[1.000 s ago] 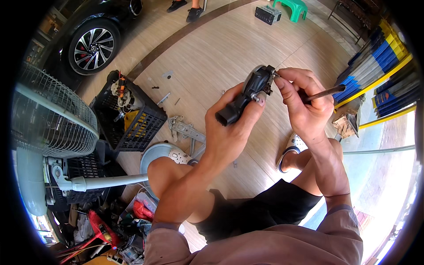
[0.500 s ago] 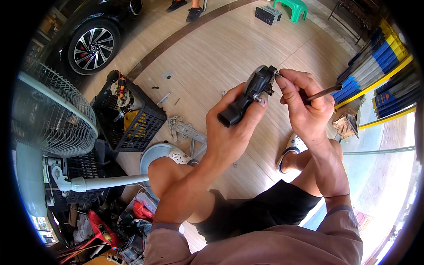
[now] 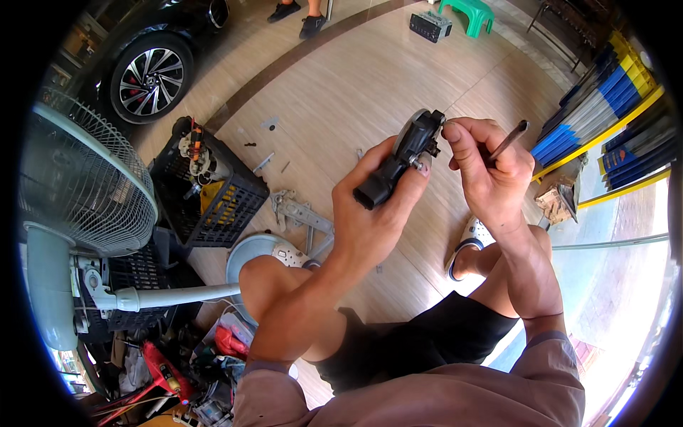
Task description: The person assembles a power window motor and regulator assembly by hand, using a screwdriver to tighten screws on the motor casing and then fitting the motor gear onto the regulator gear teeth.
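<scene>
My left hand [image 3: 373, 206] is closed around a black plastic car part [image 3: 409, 153], a rounded housing with a connector socket at its lower end. A small metal stud shows beside my left thumb. At the housing's upper right edge, the thumb and index finger of my right hand [image 3: 494, 167] pinch together. Whatever lies between those fingertips is too small to make out. Tucked through the same hand is a screwdriver [image 3: 509, 141], its dark metal shaft angled up and right and its handle hidden by the palm.
To the left stand a grey fan [image 3: 92, 185] and a black crate [image 3: 228, 203] of parts. Metal brackets [image 3: 302, 213] and small bits lie on the floor near a basin [image 3: 249, 249]. A rack [image 3: 597, 107] is at right, a green stool [image 3: 473, 14] and car [image 3: 153, 75] farther off.
The screwdriver shaft has swung upward, now pointing more steeply. My right fingertips stay by the part's edge, and the part has shifted down slightly in my left hand's grip.
</scene>
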The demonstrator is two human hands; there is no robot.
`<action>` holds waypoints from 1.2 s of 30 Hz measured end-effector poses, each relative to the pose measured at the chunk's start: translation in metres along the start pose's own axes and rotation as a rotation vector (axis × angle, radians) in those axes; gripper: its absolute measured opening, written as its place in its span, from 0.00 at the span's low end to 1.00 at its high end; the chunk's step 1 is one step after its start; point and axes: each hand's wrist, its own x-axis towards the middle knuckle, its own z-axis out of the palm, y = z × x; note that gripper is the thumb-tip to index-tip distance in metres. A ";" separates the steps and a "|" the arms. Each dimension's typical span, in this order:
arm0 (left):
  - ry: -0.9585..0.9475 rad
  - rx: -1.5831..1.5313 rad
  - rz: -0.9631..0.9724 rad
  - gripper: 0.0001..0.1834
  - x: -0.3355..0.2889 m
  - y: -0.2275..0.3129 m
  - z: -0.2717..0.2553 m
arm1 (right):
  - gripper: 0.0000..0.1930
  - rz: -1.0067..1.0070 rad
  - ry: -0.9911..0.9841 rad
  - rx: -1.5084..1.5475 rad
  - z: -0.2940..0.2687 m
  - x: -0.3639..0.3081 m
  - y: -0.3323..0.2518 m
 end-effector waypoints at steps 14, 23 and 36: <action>-0.007 0.047 0.120 0.18 0.001 -0.008 0.001 | 0.16 0.500 -0.118 0.318 -0.003 0.003 -0.012; -0.005 0.039 0.065 0.18 0.002 -0.006 0.000 | 0.15 0.495 -0.060 0.458 0.001 0.004 -0.014; -0.014 0.023 0.061 0.17 0.002 -0.006 0.000 | 0.14 0.472 -0.056 0.465 0.000 -0.001 -0.011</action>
